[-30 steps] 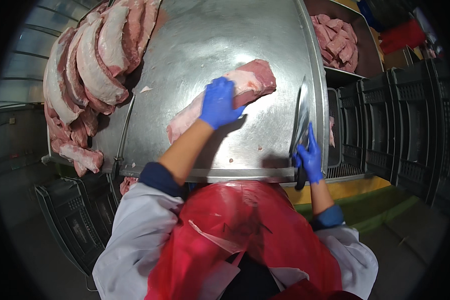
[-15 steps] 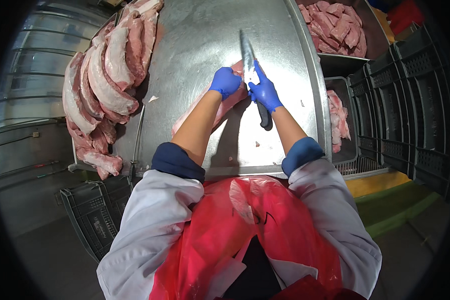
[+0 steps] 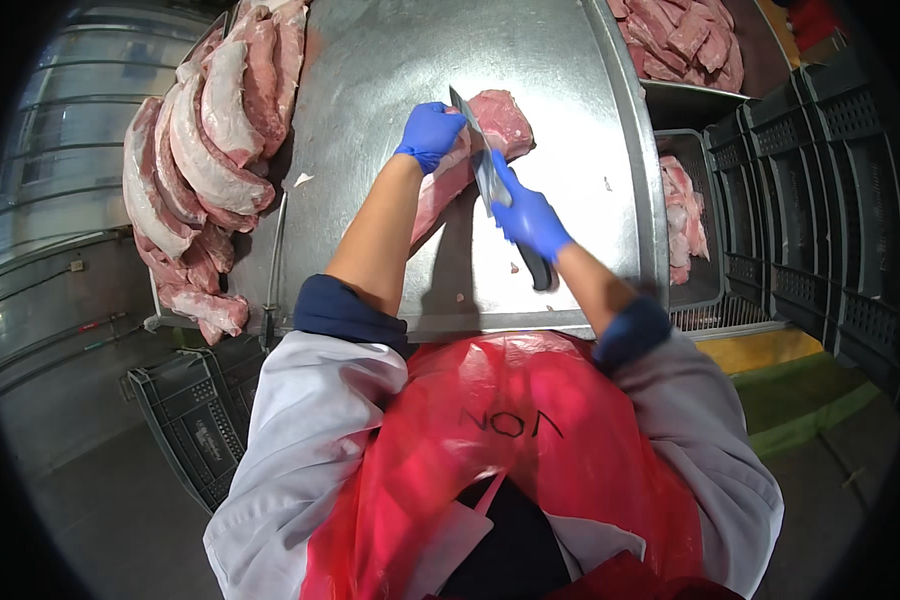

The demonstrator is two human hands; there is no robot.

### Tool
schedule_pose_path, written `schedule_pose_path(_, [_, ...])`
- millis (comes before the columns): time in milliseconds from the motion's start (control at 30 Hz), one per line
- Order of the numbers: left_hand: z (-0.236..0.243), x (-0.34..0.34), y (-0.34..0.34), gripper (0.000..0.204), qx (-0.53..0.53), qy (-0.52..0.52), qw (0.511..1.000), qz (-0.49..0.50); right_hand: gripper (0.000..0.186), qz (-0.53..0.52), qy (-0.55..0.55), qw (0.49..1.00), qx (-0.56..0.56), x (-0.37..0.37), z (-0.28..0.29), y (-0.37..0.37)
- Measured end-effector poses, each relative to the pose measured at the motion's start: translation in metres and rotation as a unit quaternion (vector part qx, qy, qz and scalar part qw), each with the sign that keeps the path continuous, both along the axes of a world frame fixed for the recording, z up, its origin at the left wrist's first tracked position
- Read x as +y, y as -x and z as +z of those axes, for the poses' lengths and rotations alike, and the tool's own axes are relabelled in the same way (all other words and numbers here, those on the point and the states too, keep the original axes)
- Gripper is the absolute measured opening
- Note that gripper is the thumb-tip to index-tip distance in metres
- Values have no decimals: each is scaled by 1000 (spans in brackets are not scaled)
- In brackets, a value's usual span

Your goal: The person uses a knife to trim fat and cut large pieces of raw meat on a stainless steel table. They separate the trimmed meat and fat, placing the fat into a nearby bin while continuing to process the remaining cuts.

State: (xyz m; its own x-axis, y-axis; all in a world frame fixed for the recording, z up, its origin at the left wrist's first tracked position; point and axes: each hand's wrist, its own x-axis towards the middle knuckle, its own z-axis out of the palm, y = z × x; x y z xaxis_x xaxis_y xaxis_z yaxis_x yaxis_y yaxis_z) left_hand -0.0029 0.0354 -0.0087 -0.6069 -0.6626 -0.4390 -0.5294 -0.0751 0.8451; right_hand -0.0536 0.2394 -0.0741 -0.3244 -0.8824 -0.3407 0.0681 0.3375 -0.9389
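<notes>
A long strip of raw pink meat (image 3: 503, 122) lies slantwise on the steel table in front of me. My left hand (image 3: 433, 133), in a blue glove, is closed on the strip and holds it down, its fingertips hidden. In my right hand (image 3: 532, 218), also gloved in blue, is a knife (image 3: 484, 170) with a long blade and a black handle. The index finger stretches along the back of the blade. That blade lies across the meat just right of my left hand, its tip pointing away from me. The strip's far end extends beyond the blade.
Long slabs of meat (image 3: 205, 150) are piled at the table's left. A thin metal rod (image 3: 279, 240) lies beside them. Beyond the raised right rim (image 3: 642, 150) stand a bin of cut pieces (image 3: 685, 35), a crate of pale trimmings (image 3: 679, 215) and stacked dark crates (image 3: 820, 190).
The meat's far end now shows to the right of the blade. My left hand has shifted slightly left and away; my right hand has come nearer, and the blade now slants across the strip.
</notes>
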Motion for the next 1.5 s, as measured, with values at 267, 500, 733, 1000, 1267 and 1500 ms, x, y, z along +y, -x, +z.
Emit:
schedule_pose_path(267, [-33,-44,-4,11,-20,88,994,-60,81,-17,78,990,-117,-49,-5,16])
schedule_pose_path(500, [2,-29,-2,7,28,-38,998,-48,83,-7,63,998,-23,-56,-7,11])
schedule_pose_path(733, [-8,-60,-21,7,56,5,992,-113,74,82,2,996,-24,-5,16,-22])
schedule_pose_path(1000, [0,-75,-33,7,90,1,990,-107,80,97,6,995,29,-11,14,-45])
schedule_pose_path(1267, [22,-75,-51,5,123,40,986,-102,76,132,6,988,77,-34,17,-51])
schedule_pose_path(1500, [68,-37,-56,5,134,-71,988,6,79,164,2,981,108,-66,34,-42])
